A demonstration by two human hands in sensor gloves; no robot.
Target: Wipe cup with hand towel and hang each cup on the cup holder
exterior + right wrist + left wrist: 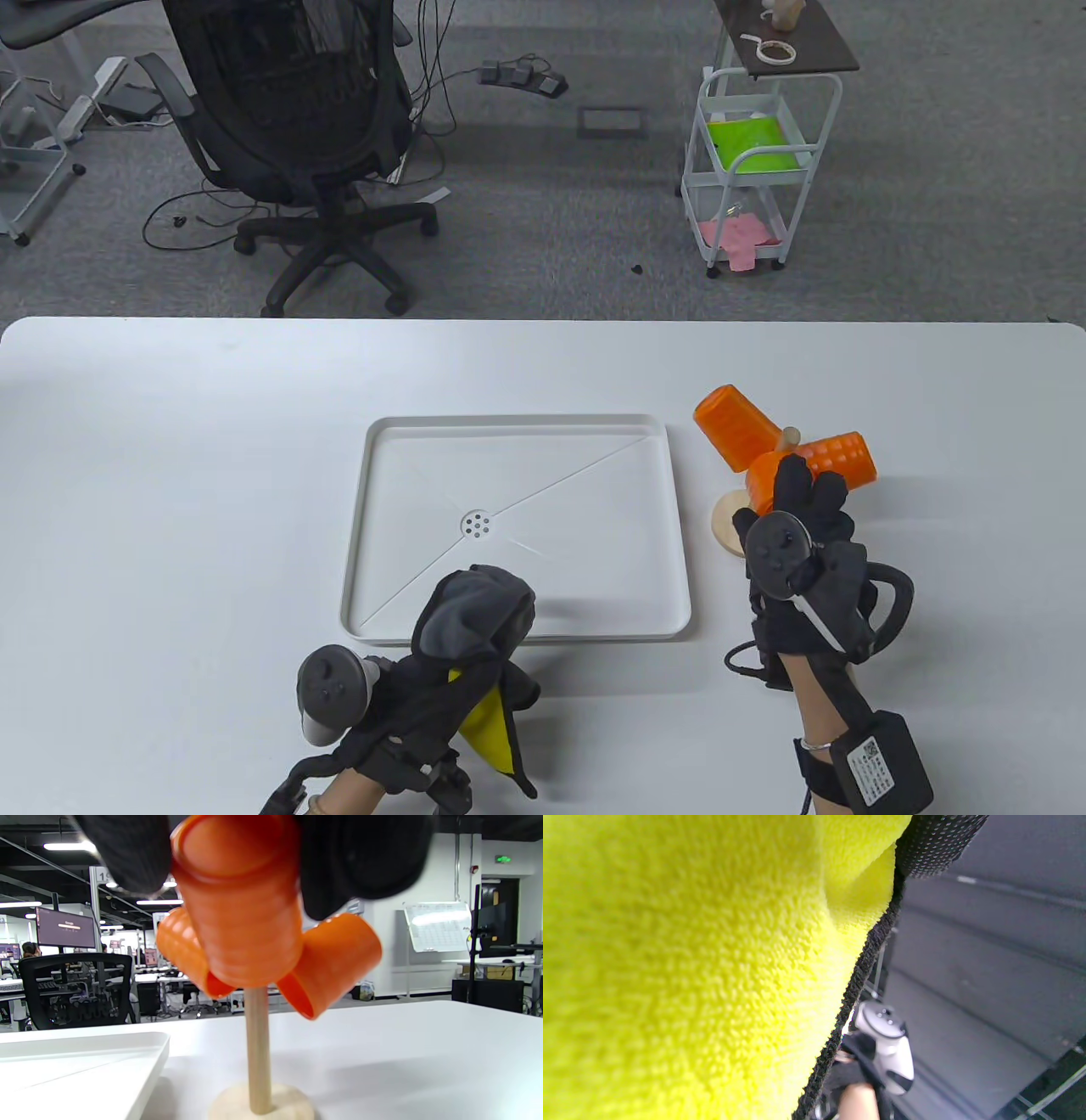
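Observation:
A wooden cup holder point(736, 522) stands right of the tray; its post point(256, 1048) rises from a round base point(263, 1107). Two orange cups hang on it, one to the left point(730, 424) and one to the right point(840, 458). My right hand point(797, 497) grips a third orange cup point(237, 899) at the top of the post, with its mouth pointing down. Whether it sits on a peg is hidden by the fingers. My left hand point(424, 705) holds a bunched hand towel point(475, 607), grey outside and yellow inside point(691, 963), at the tray's near edge.
A white drain tray point(517, 424) lies in the middle of the table, close to the holder's left side. Beyond the far table edge stand an office chair point(297, 127) and a white trolley point(755, 170).

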